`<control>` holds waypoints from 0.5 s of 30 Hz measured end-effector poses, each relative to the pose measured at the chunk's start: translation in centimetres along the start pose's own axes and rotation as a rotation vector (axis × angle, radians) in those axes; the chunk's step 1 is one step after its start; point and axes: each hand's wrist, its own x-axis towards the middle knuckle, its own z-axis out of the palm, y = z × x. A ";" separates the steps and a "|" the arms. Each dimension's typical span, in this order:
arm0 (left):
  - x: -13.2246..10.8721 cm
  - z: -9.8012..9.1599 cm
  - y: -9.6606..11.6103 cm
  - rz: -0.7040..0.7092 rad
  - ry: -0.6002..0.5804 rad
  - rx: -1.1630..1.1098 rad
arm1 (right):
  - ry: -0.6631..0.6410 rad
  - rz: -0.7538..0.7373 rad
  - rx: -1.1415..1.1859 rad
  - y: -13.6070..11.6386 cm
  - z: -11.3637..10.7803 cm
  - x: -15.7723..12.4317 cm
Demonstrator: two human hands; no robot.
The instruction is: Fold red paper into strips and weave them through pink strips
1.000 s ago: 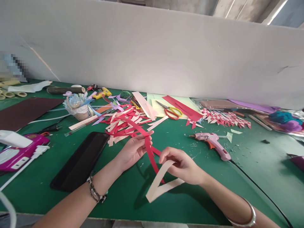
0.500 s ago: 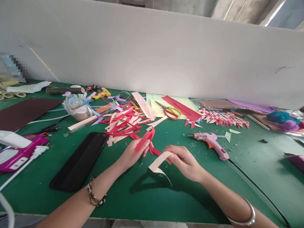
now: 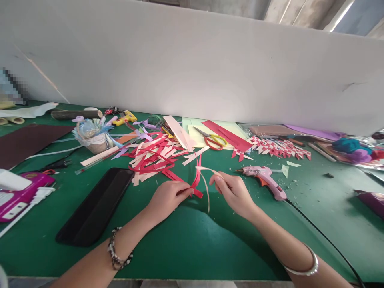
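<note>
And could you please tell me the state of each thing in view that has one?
Red strip, bent upward.
Left hand, pinching that strip.
Pale strip, bent, one end drooping.
Right hand, pinching that strip.
Scissors, lying down, blades apparently nearly closed.
Pink glue gun, on its side, power unclear.
Yellow glue gun, lying down.
Strip pile, loose.
Checkered pieces, woven.

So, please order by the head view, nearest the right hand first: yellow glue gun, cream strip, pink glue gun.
1. Cream strip, in the right hand.
2. Pink glue gun, right of that hand.
3. Yellow glue gun, back left.
</note>
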 end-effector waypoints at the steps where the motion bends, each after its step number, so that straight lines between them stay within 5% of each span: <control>1: 0.0 0.0 0.0 0.010 -0.002 -0.006 | 0.013 0.024 0.012 0.2 -0.1 0.1; 8: -0.1 -0.2 0.3 0.044 -0.009 0.019 | 0.053 0.107 0.011 1.3 -0.5 0.8; 15: -0.1 -0.5 0.3 0.032 -0.014 -0.147 | 0.173 -0.079 -0.038 2.4 -2.4 1.6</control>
